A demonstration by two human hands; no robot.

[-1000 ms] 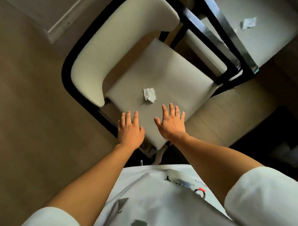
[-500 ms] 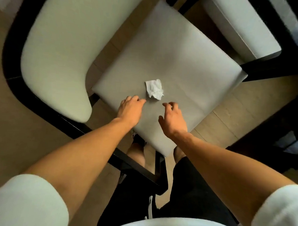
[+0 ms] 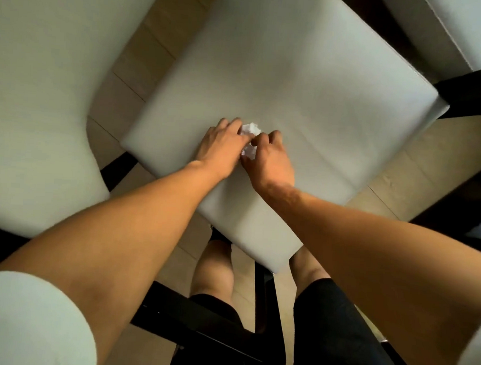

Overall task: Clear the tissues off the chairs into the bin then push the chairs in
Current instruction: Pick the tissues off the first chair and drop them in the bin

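Observation:
A crumpled white tissue [image 3: 250,130] lies on the pale grey seat [image 3: 307,83] of a black-framed chair. My left hand [image 3: 221,143] and my right hand [image 3: 268,156] meet over the tissue, fingers curled around it from both sides. Most of the tissue is hidden between the fingers; white bits show above and below my thumbs. The chair's padded backrest [image 3: 45,91] curves along the left.
A second pale chair seat [image 3: 466,29] sits at the top right behind a black frame bar [image 3: 469,90]. Black chair legs [image 3: 267,307] stand beside my knees on the tan floor [image 3: 417,151]. No bin is in view.
I have leaned closer to the seat. Both hands moved forward from the seat's near edge and closed around the tissue, which lay free before.

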